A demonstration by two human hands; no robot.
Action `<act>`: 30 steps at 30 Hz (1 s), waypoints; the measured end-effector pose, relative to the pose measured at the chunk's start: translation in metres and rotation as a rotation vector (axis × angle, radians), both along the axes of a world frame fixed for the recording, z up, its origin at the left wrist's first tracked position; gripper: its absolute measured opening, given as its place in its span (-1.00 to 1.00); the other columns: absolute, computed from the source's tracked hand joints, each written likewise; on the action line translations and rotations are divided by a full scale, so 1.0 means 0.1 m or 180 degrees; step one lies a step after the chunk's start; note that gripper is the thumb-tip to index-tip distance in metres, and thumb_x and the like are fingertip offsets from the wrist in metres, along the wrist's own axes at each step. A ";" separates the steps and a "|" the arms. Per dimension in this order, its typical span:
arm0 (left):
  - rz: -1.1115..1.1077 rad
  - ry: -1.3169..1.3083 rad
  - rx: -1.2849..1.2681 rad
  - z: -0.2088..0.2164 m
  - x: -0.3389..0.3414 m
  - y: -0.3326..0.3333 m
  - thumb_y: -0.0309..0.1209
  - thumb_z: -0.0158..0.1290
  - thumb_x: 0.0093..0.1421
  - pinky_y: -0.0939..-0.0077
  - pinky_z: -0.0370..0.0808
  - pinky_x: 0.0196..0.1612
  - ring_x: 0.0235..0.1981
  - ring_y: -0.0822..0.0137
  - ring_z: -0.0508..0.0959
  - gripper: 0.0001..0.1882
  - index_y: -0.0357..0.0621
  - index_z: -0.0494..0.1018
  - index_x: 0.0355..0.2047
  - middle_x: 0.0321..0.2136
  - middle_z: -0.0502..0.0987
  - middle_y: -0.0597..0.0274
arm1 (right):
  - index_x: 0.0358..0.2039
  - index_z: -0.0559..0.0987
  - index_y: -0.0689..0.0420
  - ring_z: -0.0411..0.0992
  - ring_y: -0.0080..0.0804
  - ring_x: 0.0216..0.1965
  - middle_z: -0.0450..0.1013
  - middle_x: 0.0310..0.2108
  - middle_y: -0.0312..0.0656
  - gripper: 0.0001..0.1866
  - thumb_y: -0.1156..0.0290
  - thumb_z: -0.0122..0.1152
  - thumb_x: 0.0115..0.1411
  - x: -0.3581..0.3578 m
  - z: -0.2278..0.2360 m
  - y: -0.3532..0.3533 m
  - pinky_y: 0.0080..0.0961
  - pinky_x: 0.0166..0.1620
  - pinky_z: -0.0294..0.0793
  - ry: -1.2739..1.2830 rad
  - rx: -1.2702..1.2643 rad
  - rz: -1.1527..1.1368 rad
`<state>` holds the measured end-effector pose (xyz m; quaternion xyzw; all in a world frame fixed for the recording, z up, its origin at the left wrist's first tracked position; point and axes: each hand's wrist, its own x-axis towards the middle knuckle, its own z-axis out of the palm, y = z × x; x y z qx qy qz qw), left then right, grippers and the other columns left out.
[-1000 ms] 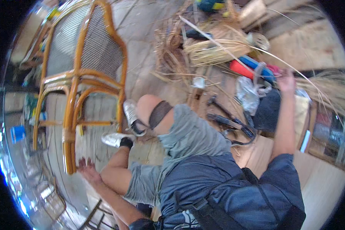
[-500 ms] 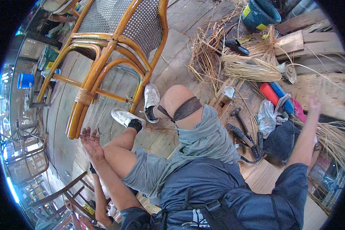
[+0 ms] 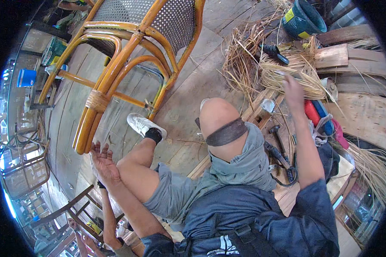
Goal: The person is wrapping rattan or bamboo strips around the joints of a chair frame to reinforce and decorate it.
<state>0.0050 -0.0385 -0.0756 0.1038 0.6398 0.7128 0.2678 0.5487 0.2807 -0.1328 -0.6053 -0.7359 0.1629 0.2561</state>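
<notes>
Glossy Cane, Dry Fibre, Dull Boards

At eleven o'clock, the chair frame (image 3: 126, 55) has a glossy, varnished-looking cane surface (highlights run along its bends), with matt, rough-looking binding (image 3: 96, 101) and a woven-looking panel (image 3: 178, 26). Pale strands (image 3: 272, 78) at two o'clock look dry, fibrous and matt. The bucket (image 3: 303, 22) between one and two looks like smooth plastic. Floorboards (image 3: 194, 70) at twelve are dull, scuffed wood; the plank (image 3: 360, 112) at three is raw-looking wood. Toward six, the shirt (image 3: 238, 203) and shorts (image 3: 176, 188) are creased, matt cloth.
</notes>
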 end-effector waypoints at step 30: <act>-0.1737 0.1650 -0.3783 -0.08 0.34 0.49 -0.38 -0.05 0.23 0.43 0.45 -0.13 -0.28 0.28 0.56 -0.67 -0.19 0.40 -0.02 -0.23 0.54 0.11 | -0.06 0.50 0.14 0.43 -0.07 -0.07 0.46 -0.12 0.04 -0.65 0.30 0.07 0.15 -1.98 -2.24 1.38 -0.26 -0.03 0.39 -0.0220 -0.1020 0.0800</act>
